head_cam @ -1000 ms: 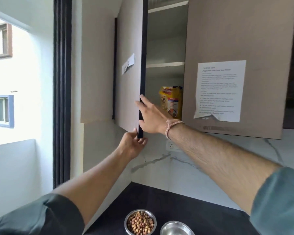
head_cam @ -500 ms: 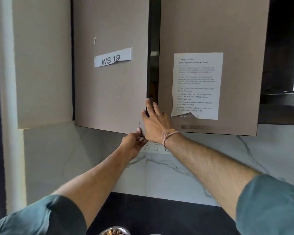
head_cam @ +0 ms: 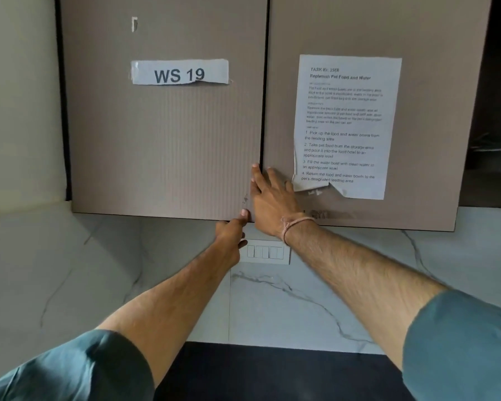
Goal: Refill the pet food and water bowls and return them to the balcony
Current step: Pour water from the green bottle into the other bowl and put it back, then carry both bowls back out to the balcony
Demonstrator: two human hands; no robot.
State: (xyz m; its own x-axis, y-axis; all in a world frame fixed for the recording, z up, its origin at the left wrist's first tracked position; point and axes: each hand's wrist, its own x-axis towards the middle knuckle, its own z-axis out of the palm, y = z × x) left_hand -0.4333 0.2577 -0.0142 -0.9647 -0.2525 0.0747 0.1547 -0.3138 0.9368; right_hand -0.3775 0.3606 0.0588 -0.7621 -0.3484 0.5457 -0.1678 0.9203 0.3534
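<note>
Both taupe wall-cabinet doors are closed. The left door (head_cam: 162, 134) carries a "WS 19" label. My left hand (head_cam: 232, 231) is under that door's bottom right corner, with the thumb pressed on its lower edge. My right hand (head_cam: 272, 198) lies flat with spread fingers over the seam between the two doors. It holds nothing. The right door (head_cam: 434, 111) bears a printed task sheet (head_cam: 344, 125). The pet food bag is hidden inside the cabinet. Neither bowl is in view.
A white switch panel (head_cam: 265, 251) sits on the marbled backsplash (head_cam: 315, 285) just under the cabinet. The black countertop (head_cam: 272, 371) shows at the bottom edge. A dark appliance or hood (head_cam: 492, 140) is at the far right.
The left cabinet door swung from wide open to fully closed, hiding the food bag. My view rose, so the bowls on the counter dropped out of frame.
</note>
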